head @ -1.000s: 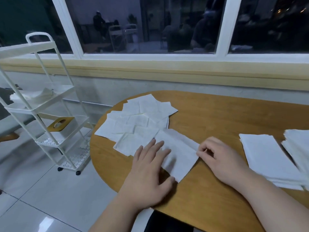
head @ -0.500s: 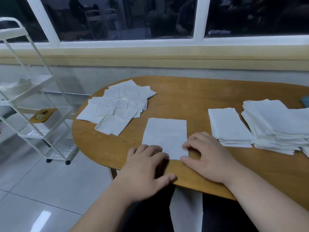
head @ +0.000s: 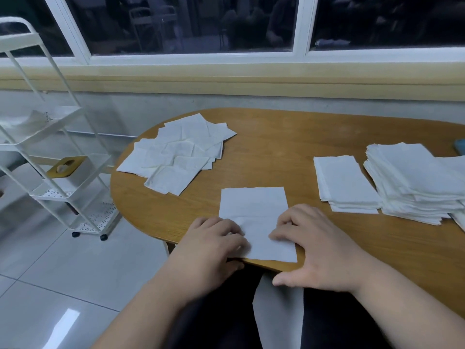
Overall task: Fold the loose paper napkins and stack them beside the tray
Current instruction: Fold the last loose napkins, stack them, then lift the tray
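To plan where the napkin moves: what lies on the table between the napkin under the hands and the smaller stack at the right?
Only bare wooden table lies between the napkin and the smaller stack, as the head view shows.
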Demonstrator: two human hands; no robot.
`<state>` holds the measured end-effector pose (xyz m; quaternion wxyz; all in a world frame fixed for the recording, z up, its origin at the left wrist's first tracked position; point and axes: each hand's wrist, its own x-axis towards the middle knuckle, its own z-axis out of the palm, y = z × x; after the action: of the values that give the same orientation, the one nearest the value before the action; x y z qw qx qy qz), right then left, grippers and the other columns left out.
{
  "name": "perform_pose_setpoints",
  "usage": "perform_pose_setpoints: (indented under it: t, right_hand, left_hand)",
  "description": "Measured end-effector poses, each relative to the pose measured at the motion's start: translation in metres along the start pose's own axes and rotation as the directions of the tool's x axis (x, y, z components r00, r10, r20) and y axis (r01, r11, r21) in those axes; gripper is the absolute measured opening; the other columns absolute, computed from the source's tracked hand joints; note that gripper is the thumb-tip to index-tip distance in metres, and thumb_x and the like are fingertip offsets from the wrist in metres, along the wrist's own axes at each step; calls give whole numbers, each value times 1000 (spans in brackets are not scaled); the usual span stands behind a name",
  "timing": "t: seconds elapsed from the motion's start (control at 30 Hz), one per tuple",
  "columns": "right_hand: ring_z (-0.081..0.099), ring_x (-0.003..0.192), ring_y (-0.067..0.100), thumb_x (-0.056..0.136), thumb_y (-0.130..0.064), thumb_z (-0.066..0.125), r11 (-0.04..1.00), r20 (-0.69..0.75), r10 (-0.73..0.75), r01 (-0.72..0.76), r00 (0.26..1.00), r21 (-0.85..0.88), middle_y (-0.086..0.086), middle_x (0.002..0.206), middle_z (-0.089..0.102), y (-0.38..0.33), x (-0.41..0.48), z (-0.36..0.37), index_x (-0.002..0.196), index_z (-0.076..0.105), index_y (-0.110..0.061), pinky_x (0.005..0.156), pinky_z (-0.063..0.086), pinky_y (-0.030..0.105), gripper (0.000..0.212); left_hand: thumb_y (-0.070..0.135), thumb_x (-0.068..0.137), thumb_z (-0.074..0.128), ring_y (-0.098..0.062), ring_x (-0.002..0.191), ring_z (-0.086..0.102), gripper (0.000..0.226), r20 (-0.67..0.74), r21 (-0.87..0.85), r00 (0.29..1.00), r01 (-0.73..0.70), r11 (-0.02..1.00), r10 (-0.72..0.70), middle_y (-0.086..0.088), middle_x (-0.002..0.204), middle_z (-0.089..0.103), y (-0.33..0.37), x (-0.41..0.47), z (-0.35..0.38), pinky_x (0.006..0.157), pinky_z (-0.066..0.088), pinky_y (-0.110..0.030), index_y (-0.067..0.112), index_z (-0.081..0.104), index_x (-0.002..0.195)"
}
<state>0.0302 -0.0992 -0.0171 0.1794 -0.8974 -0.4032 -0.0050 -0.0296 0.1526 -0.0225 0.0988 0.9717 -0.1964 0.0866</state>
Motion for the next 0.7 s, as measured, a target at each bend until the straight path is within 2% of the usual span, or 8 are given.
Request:
perform_pose_setpoints:
  t: [0.1,0.27,0.37,0.43,0.5,0.6,0.63,0.7]
  right_hand:
    - [36,120,-3,65,-70,70,998,-12,-64,63,998,-22,-25,114,45,1,1,2,114,65,-38,104,23,13,58]
    - [54,99,2,73,-43,77,984,-157,-165,174,974,43,-21,94,58,3,0,6,102,68,-29,93,40,22,34]
    - [57,87,2,77,-19,75,973,-293,-164,204,942,111,-17,88,60,4,0,9,102,71,-22,84,45,21,25]
    - [59,87,-1,80,-13,70,975,-365,-84,152,927,163,-19,89,62,6,0,11,105,71,-21,78,48,20,26]
    - [59,95,-9,81,-15,70,969,-411,49,56,910,239,-27,96,64,6,0,10,110,68,-32,82,46,11,34]
    - [52,105,-18,86,-19,71,922,-377,262,-115,889,370,-34,110,62,2,1,5,112,60,-50,85,37,2,42]
    - [52,106,-17,88,-21,71,903,-348,310,-159,885,399,-33,109,61,2,4,3,109,58,-55,85,37,3,43]
    - [51,110,-9,90,-26,68,868,-315,404,-252,859,427,-32,112,56,3,11,2,120,50,-56,91,39,11,46]
  left_hand:
    - [50,73,62,-8,96,61,21,-34,-41,999,-23,999,21,20,104,63,0,-1,-2,84,47,-31,37,67,88]
    - [44,86,54,-7,81,60,18,-24,-125,999,-36,991,33,14,86,64,3,-1,-12,73,50,-32,30,64,83]
    - [43,90,59,-6,77,59,14,-39,-230,997,50,972,-61,14,81,64,6,2,-23,67,47,-25,31,64,87]
    - [39,92,64,-6,79,59,7,-54,-301,991,97,949,-119,15,81,65,7,7,-27,67,47,-24,33,64,90]
    - [35,92,65,-3,84,60,4,-98,-346,978,139,928,-183,17,85,66,8,16,-27,72,49,-25,34,65,96]
    - [35,92,64,2,105,55,30,-199,-372,943,178,911,-266,23,107,62,9,28,-21,90,45,-20,34,62,121]
    - [37,91,63,1,113,52,39,-258,-365,930,158,917,-263,21,116,58,8,30,-18,97,42,-21,32,58,129]
    - [42,89,58,-1,127,44,52,-339,-384,897,143,912,-283,18,129,48,6,32,-9,108,33,-18,27,51,138]
